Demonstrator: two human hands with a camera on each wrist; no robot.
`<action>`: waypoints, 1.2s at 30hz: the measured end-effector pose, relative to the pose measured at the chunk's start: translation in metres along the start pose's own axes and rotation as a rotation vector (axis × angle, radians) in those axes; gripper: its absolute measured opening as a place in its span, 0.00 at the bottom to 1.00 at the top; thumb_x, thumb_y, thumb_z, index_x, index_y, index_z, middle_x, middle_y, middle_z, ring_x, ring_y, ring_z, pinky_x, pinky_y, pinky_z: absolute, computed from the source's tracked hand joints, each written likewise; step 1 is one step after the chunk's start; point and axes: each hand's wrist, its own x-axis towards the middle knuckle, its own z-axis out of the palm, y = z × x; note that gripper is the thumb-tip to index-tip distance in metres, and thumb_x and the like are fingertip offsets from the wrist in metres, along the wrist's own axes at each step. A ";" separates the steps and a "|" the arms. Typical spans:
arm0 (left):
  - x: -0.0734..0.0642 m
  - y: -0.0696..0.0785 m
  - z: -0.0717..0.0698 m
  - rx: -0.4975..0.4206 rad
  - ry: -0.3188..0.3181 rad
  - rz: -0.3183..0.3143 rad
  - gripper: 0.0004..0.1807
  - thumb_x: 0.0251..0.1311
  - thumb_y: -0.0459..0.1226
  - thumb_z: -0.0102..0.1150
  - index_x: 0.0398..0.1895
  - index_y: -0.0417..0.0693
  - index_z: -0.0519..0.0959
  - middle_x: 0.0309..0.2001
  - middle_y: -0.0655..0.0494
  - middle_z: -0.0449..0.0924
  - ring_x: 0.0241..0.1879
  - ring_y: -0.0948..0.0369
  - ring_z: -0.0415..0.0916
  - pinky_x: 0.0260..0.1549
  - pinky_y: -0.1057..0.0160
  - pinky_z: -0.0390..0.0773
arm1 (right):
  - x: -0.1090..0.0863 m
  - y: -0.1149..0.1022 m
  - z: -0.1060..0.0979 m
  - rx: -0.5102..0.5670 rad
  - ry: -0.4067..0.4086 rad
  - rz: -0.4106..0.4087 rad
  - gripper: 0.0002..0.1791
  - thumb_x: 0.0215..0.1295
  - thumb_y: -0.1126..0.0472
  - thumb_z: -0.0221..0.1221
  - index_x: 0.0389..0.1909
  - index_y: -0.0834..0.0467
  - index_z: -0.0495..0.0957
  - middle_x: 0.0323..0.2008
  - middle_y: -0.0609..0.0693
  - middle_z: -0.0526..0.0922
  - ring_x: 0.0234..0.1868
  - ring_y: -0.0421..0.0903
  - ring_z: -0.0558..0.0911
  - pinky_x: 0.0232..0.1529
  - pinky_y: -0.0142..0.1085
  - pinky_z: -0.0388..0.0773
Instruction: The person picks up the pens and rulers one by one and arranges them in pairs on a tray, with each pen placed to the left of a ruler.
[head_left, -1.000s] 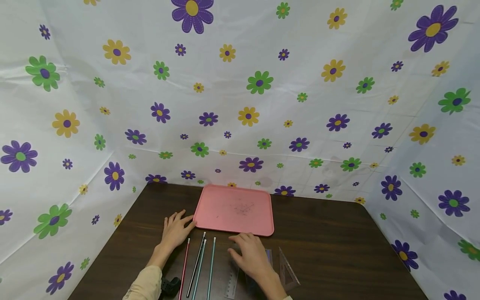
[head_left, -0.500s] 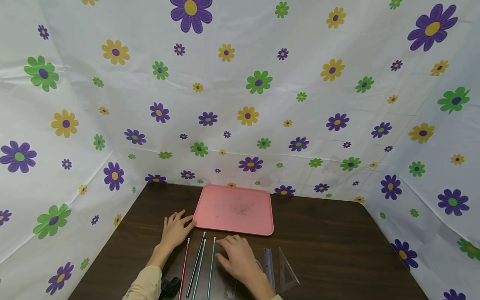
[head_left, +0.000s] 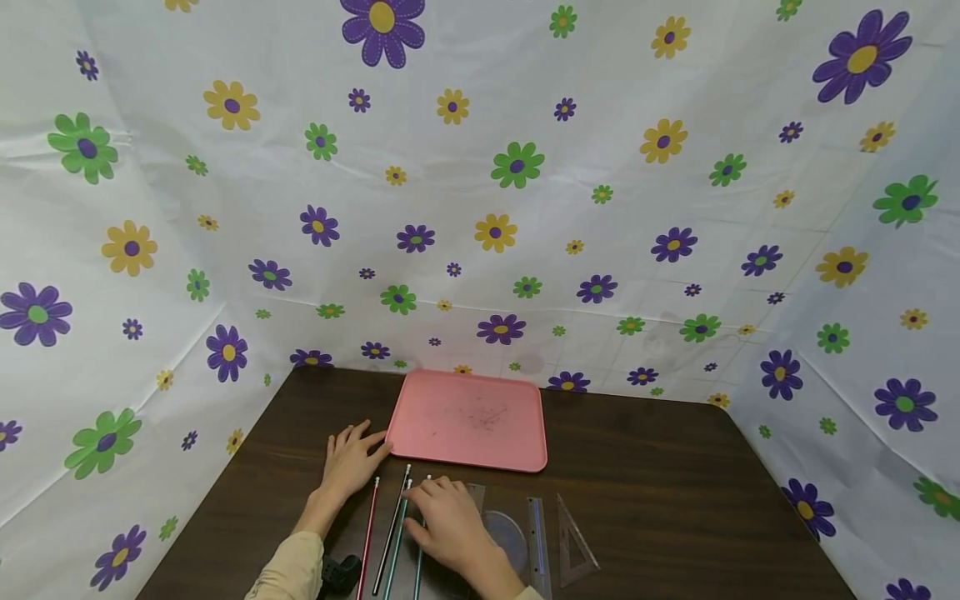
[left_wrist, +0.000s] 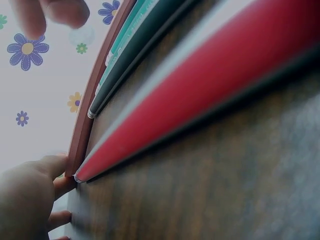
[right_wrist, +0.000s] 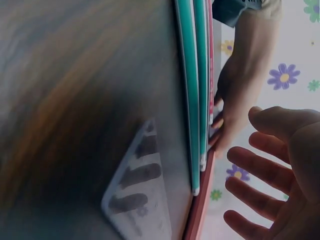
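My left hand [head_left: 348, 462] rests on the dark table, its spread fingers touching the near left corner of a pink tray [head_left: 468, 421]. My right hand [head_left: 450, 521] hovers over the pencils with relaxed, spread fingers; the right wrist view shows nothing held. Below it lie a red pencil [head_left: 369, 533], a black pencil [head_left: 386, 546] and two teal pencils [right_wrist: 189, 95], side by side, rubber ends toward the tray. The hand partly hides the teal ones and a clear ruler [head_left: 476, 495]. To its right are a round clear protractor [head_left: 507, 537] and a bluish ruler [head_left: 538, 542].
A clear set square [head_left: 573, 550] lies right of the bluish ruler. A black strap-like device [head_left: 341, 573] is on the left wrist. Flowered white cloth [head_left: 465, 208] hangs behind the table [head_left: 660, 492] and along both sides.
My right hand has moved left, from over the rulers to over the pencils, uncovering the protractor and bluish ruler. The left hand and tray have stayed in place.
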 end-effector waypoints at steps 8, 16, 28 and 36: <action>0.000 0.002 -0.001 0.001 -0.003 0.004 0.27 0.70 0.55 0.51 0.63 0.49 0.78 0.74 0.37 0.60 0.74 0.34 0.49 0.70 0.28 0.36 | 0.008 -0.015 0.003 -0.001 -0.054 -0.042 0.18 0.65 0.47 0.63 0.53 0.45 0.81 0.44 0.39 0.84 0.49 0.41 0.81 0.48 0.38 0.79; 0.000 0.003 -0.001 0.001 0.001 0.001 0.27 0.70 0.55 0.51 0.63 0.49 0.78 0.74 0.37 0.60 0.74 0.35 0.49 0.70 0.28 0.36 | 0.015 -0.027 0.008 -0.012 -0.113 -0.054 0.18 0.66 0.46 0.62 0.55 0.42 0.81 0.46 0.38 0.82 0.48 0.40 0.79 0.48 0.41 0.79; -0.001 0.002 -0.001 0.007 0.006 0.001 0.27 0.70 0.55 0.52 0.63 0.49 0.79 0.73 0.37 0.61 0.73 0.34 0.50 0.70 0.28 0.36 | 0.020 -0.036 0.015 -0.008 -0.125 -0.089 0.17 0.66 0.46 0.62 0.55 0.40 0.81 0.46 0.37 0.82 0.47 0.40 0.78 0.40 0.34 0.71; -0.001 0.002 -0.001 0.008 0.012 0.003 0.27 0.70 0.54 0.52 0.63 0.49 0.79 0.73 0.36 0.61 0.73 0.34 0.51 0.70 0.28 0.37 | 0.022 -0.042 0.019 -0.005 -0.161 -0.096 0.15 0.66 0.46 0.61 0.52 0.40 0.82 0.42 0.37 0.80 0.41 0.38 0.73 0.36 0.30 0.64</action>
